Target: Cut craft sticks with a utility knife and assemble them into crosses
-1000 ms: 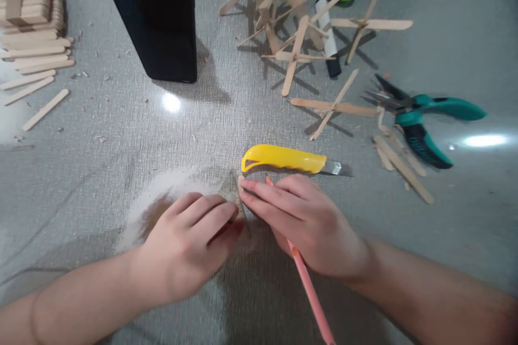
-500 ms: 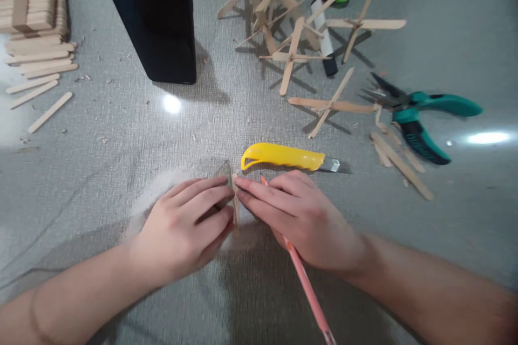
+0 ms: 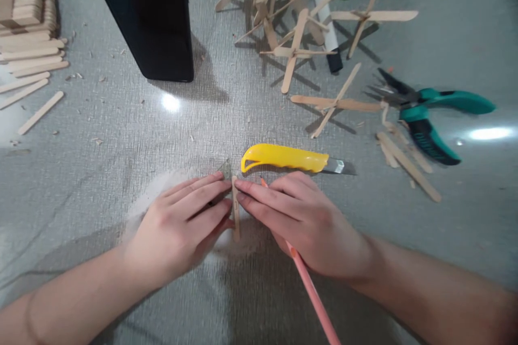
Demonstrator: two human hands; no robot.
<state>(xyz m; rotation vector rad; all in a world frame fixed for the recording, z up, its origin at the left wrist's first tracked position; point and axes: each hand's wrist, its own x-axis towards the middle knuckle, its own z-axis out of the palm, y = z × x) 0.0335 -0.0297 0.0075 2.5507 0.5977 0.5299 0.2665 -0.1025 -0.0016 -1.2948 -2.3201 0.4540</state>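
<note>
A short wooden craft stick stands on edge on the grey table between my two hands. My left hand presses its fingertips against the stick's left side, over a small piece of sandpaper. My right hand pinches the stick from the right and also holds a pink pencil that runs back under the palm. A yellow utility knife lies just beyond my fingertips with its blade pointing right.
Teal-handled pliers lie at the right among cut stick pieces. Several glued stick crosses and a glue stick sit at the back. A dark box stands back left. Stacked and loose sticks fill the far left.
The stick has come into plain view between my fingertips, and my left fingers have stretched out along it. Both hands stay in about the same place.
</note>
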